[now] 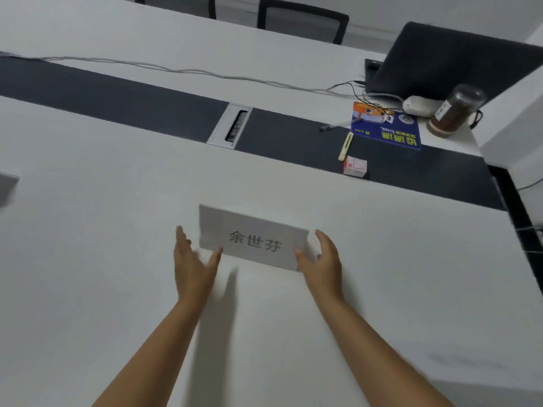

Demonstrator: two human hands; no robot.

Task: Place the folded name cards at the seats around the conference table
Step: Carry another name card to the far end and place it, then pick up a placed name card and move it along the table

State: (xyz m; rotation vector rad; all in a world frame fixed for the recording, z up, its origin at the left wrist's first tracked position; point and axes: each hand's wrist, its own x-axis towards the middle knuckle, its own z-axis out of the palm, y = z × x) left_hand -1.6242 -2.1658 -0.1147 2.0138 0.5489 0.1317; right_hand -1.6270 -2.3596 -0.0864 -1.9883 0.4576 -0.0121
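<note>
A folded white name card with three dark characters on its near face stands on the white conference table, in the middle of the head view. My left hand is at the card's left end, fingers spread, thumb tip at the lower left corner. At the card's right end is my right hand, fingers apart, thumb touching the lower right corner. Neither hand wraps around the card.
A dark strip with a cable port runs down the table's middle. At the far right lie a blue book, a pen, a yellow marker, a small red-and-white box, a jar and a laptop. Chairs stand on the far side.
</note>
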